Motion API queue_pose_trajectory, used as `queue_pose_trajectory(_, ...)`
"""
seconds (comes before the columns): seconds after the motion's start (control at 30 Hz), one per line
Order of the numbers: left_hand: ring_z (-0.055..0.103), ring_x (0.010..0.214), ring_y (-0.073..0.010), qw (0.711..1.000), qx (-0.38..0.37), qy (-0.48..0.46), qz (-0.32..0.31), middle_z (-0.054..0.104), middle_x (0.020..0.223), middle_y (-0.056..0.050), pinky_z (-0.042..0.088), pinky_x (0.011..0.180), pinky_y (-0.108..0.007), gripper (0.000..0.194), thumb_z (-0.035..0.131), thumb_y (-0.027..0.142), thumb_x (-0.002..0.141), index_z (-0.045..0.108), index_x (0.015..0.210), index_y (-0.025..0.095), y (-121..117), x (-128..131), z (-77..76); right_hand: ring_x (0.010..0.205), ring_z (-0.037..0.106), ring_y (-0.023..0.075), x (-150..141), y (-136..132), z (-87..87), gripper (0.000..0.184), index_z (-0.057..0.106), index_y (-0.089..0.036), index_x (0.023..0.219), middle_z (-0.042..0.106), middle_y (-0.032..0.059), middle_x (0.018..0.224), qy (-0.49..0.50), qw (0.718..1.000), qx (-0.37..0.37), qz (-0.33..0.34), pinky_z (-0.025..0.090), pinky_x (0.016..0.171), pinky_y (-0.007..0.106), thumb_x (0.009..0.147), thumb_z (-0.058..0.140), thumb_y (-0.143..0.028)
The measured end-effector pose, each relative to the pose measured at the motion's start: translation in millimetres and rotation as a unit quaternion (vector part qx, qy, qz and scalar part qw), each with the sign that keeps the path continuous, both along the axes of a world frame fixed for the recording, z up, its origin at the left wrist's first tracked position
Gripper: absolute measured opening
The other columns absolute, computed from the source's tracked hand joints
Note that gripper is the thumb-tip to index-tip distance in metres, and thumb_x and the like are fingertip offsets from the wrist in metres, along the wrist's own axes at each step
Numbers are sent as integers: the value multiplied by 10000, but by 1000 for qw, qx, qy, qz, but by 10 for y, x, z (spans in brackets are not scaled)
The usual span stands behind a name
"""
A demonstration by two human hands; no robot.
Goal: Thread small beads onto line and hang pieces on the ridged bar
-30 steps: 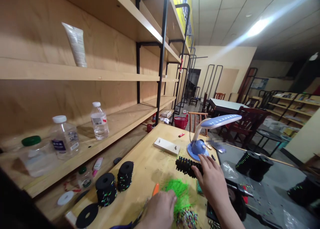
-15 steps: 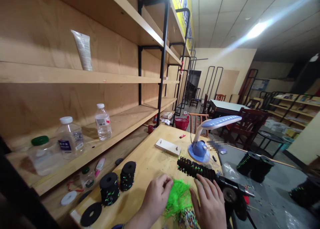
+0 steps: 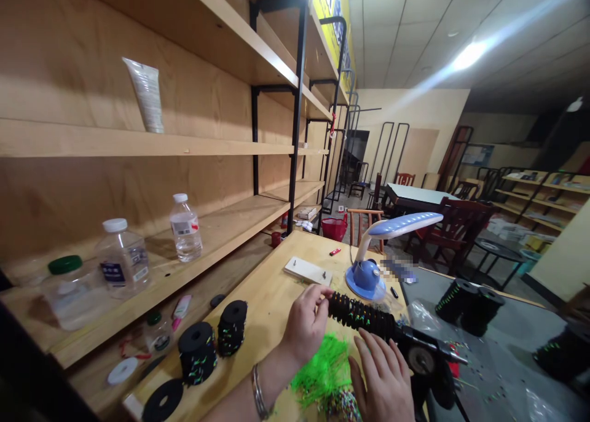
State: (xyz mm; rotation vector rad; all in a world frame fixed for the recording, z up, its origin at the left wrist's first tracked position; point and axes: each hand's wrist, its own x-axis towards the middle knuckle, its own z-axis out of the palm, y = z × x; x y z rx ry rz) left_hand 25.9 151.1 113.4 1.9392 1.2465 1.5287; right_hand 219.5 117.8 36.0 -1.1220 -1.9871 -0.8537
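A row of black discs [image 3: 362, 311], dotted with green and orange bits, is threaded lengthwise on a dark shaft. My left hand [image 3: 306, 324] has its thumb and fingers pinched together at the row's left end; whatever lies between the fingertips is too small to make out. My right hand [image 3: 385, 376] is open, fingers stretched out, just below the row and by its right part. Under and between the hands spreads a loose heap of bright green strands [image 3: 322, 370]. Small multicoloured pieces [image 3: 343, 403] lie at the heap's near edge, partly behind my right hand.
A blue desk lamp [image 3: 366, 277] stands behind the discs, beside a white board with two pegs [image 3: 306, 270]. Black spools [image 3: 197, 351] and a flat black disc [image 3: 162, 400] sit at the left. Wooden shelves [image 3: 230, 148] with bottles border the table.
My left hand has moved up and away from the green strands to the left end of the disc row. The row looks turned about its shaft. My right hand stays nearly in place.
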Motion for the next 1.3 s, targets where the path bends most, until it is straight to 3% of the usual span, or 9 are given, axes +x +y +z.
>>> queue_pose_trajectory(0.13, 606, 1000, -208, 989, 16, 132, -70, 602, 1179, -85, 486, 900, -327, 397, 432, 31, 794, 611, 1104, 202, 51, 16, 29, 941, 653, 271, -27, -16, 31, 244, 651, -187, 1085, 730, 102, 1094, 23, 1000, -12, 14, 444, 847, 404, 873, 585, -288)
queue_pose_trajectory(0.23, 610, 982, -231, 973, 2, 227, -50, 532, 1280, -97, 491, 875, -351, 365, 491, 79, 789, 617, 1105, 212, 98, 42, 4, 887, 648, 255, -85, -18, 150, 225, 648, -172, 1073, 734, 110, 1030, 57, 998, -19, 29, 462, 794, 382, 892, 539, -249)
queue_pose_trajectory(0.33, 608, 966, -231, 969, 17, 242, -50, 533, 1249, -97, 488, 846, -344, 260, 505, 130, 819, 641, 1024, 212, 155, 56, -17, 849, 640, 245, -144, -5, 283, 213, 649, -172, 1048, 732, 107, 980, 84, 996, -16, 34, 468, 766, 375, 905, 506, -239)
queue_pose_trajectory(0.47, 611, 892, -201, 983, 35, 149, -98, 594, 1094, -90, 475, 806, -308, 142, 501, 149, 853, 638, 858, 187, 219, 26, -33, 811, 631, 241, -163, 19, 359, 203, 650, -167, 1016, 721, 112, 936, 113, 993, -18, 40, 487, 734, 374, 921, 491, -251)
queue_pose_trajectory(0.6, 585, 808, -173, 988, -7, -1, -155, 641, 896, -53, 457, 730, -267, 91, 529, 119, 835, 593, 816, 180, 222, -33, -87, 820, 637, 242, -133, 38, 349, 194, 636, -178, 1020, 698, 114, 931, 148, 987, -37, 42, 512, 735, 365, 935, 480, -255)
queue_pose_trajectory(0.73, 544, 703, -143, 970, -78, -126, -194, 632, 883, -46, 439, 640, -250, 48, 551, 193, 856, 588, 835, 170, 149, -72, -160, 860, 654, 235, -154, 78, 351, 208, 623, -187, 1041, 685, 114, 968, 158, 986, -49, 39, 523, 751, 337, 953, 449, -258)
queue_pose_trajectory(0.93, 514, 667, -111, 928, -133, -284, -201, 601, 834, -21, 427, 680, -245, 115, 597, 268, 858, 592, 812, 162, -2, -93, -144, 805, 630, 230, -324, 226, 399, 213, 627, -167, 1083, 700, 91, 926, 83, 994, -57, 29, 493, 714, 333, 951, 473, -232)
queue_pose_trajectory(1.1, 515, 653, -112, 909, -166, -334, -187, 601, 750, -10, 402, 624, -227, 162, 619, 308, 849, 569, 800, 161, -38, -101, -162, 743, 610, 227, -432, 317, 412, 219, 642, -171, 1088, 702, 77, 855, 57, 997, -49, 10, 470, 653, 331, 946, 483, -223)
queue_pose_trajectory(1.3, 489, 611, -111, 898, -174, -358, -188, 553, 630, 23, 400, 616, -236, 217, 636, 341, 834, 528, 754, 171, -29, -84, -189, 861, 622, 237, -393, 290, 456, 251, 625, -172, 1103, 689, 102, 973, 103, 991, -66, 54, 511, 753, 350, 899, 479, -169)
